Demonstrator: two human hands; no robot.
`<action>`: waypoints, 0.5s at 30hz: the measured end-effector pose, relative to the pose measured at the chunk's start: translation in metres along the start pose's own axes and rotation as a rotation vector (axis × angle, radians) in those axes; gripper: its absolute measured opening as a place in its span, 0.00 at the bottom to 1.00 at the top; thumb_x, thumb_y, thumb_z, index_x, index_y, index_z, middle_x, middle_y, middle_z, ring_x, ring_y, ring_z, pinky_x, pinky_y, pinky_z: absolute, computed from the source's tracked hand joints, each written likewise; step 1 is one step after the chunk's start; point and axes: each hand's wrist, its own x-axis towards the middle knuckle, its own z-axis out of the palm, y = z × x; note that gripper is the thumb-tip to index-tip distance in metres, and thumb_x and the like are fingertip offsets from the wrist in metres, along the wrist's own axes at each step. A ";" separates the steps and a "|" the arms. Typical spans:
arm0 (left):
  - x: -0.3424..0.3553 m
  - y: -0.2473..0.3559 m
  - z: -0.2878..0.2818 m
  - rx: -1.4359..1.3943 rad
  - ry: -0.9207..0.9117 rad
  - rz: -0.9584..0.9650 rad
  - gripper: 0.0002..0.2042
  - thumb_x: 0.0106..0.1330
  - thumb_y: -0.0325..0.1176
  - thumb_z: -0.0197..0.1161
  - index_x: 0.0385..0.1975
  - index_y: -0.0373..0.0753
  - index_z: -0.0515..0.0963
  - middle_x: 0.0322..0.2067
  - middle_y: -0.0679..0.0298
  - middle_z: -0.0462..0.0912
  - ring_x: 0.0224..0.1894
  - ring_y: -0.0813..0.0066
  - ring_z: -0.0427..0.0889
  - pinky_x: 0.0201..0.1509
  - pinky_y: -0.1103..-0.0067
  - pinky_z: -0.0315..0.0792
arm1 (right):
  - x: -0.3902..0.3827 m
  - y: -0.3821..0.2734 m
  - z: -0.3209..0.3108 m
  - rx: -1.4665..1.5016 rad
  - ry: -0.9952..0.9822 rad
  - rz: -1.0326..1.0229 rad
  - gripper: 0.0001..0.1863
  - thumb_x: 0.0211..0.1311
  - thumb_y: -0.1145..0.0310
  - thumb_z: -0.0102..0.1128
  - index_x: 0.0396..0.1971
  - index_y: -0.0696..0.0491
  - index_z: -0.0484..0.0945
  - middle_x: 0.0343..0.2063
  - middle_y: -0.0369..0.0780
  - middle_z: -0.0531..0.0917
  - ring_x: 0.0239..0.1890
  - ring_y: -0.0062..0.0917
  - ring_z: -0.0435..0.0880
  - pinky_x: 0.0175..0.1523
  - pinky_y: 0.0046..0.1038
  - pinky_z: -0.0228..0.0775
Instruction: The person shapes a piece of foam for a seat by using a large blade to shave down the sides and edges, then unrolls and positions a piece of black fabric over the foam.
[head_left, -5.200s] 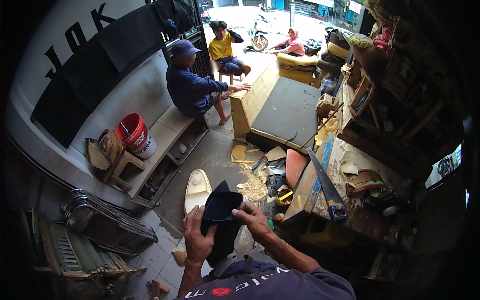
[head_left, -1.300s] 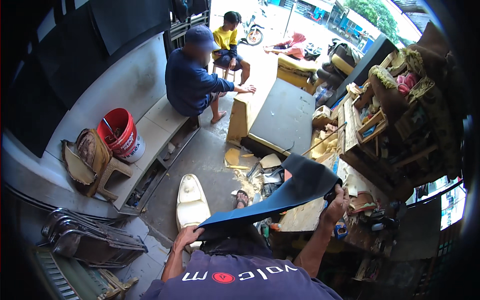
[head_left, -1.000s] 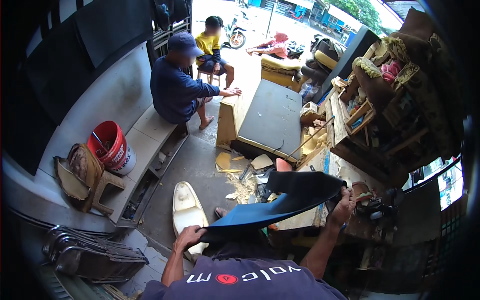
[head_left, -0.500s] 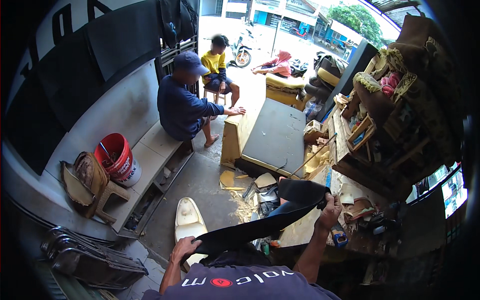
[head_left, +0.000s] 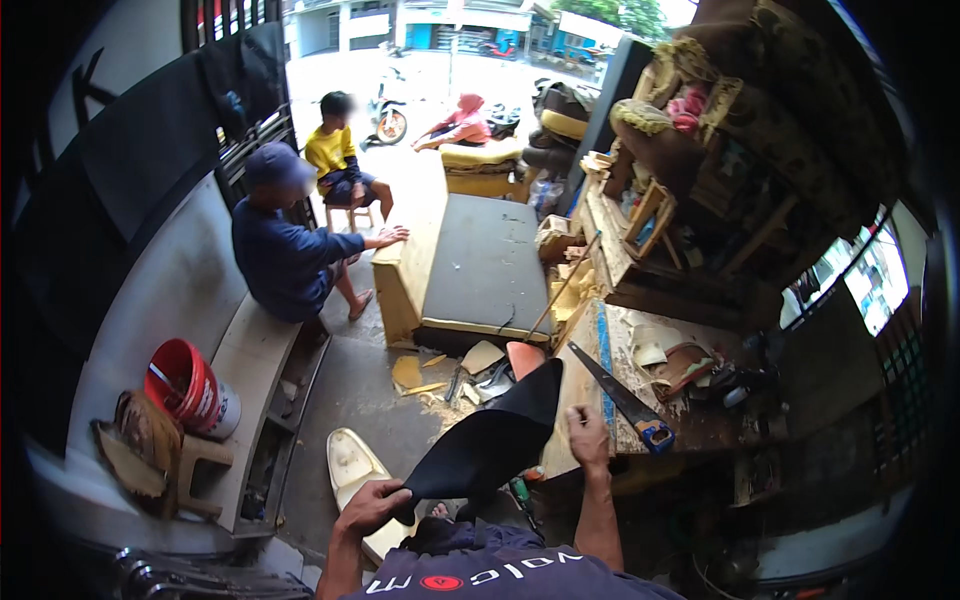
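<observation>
My left hand is closed on the near end of a floppy black sheet, which looks like vinyl or rubber. From there the sheet curves up and away to the right, its far end hanging free above the floor scraps. My right hand is beside the bench edge with curled fingers, apart from the sheet; whatever they may hold is hidden. Close to it on the bench lies a handsaw with a blue handle. A cream motorcycle-seat-shaped base rests on the floor under my left hand.
A worn wooden bench with scraps stands at right, beneath piled furniture frames. Ahead is a grey-topped padded piece; a person in a dark blue top touches its wooden side. Foam offcuts litter the floor. A red bucket stands left.
My right hand has come off the black sheet's far end and moved down and left. That end now hangs loose. The view has shifted, uncovering the handsaw.
</observation>
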 end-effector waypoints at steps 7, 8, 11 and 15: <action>0.024 0.083 0.021 -0.570 0.208 0.597 0.18 0.72 0.45 0.61 0.52 0.39 0.76 0.44 0.60 0.85 0.40 0.68 0.86 0.47 0.71 0.81 | -0.042 -0.018 0.056 0.014 -0.528 -0.248 0.19 0.69 0.58 0.56 0.47 0.58 0.81 0.44 0.50 0.83 0.47 0.43 0.83 0.54 0.38 0.74; 0.027 0.112 0.039 -0.456 0.379 0.547 0.13 0.76 0.44 0.55 0.47 0.42 0.77 0.41 0.61 0.85 0.39 0.68 0.86 0.45 0.70 0.83 | -0.046 -0.024 0.057 -0.008 -0.543 -0.264 0.20 0.69 0.56 0.56 0.48 0.57 0.81 0.45 0.50 0.83 0.47 0.43 0.83 0.54 0.38 0.74; 0.030 0.125 0.065 -0.889 0.205 0.465 0.12 0.76 0.43 0.56 0.47 0.43 0.78 0.36 0.64 0.84 0.34 0.71 0.85 0.42 0.71 0.83 | -0.050 -0.019 0.057 -0.041 -0.583 -0.390 0.23 0.71 0.53 0.56 0.54 0.56 0.78 0.47 0.51 0.81 0.48 0.43 0.83 0.55 0.38 0.74; 0.066 0.092 0.050 -0.849 0.440 0.540 0.09 0.76 0.40 0.55 0.44 0.44 0.78 0.38 0.65 0.84 0.39 0.70 0.84 0.48 0.71 0.81 | -0.046 -0.043 0.023 0.198 -0.885 -0.338 0.30 0.71 0.48 0.56 0.65 0.52 0.71 0.51 0.51 0.79 0.52 0.42 0.81 0.57 0.39 0.73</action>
